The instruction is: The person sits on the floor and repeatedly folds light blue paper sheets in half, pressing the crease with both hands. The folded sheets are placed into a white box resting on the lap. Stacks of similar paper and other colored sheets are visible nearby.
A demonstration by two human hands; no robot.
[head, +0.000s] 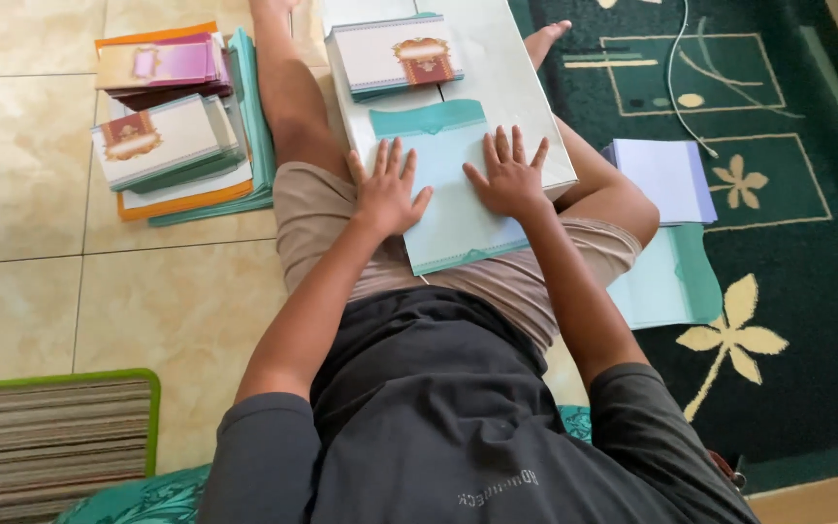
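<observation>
A pale teal envelope [450,215] lies flat on a white board [506,78] resting across my lap. My left hand [386,189] presses on its left edge with fingers spread. Over the envelope's right side lies my right hand [509,176], fingers also spread, palm down. A darker teal flap [429,118] shows at the envelope's top. Farther up the board sits a small stack of decorated cards [396,53] with a red and gold emblem.
On the tiled floor to the left are stacks of cards and teal envelopes [181,146]. To the right, on a dark green carpet [788,252], lie lilac sheets [666,177] and teal envelopes [671,279]. A striped mat [50,442] is at lower left, a white cable [676,68] at top.
</observation>
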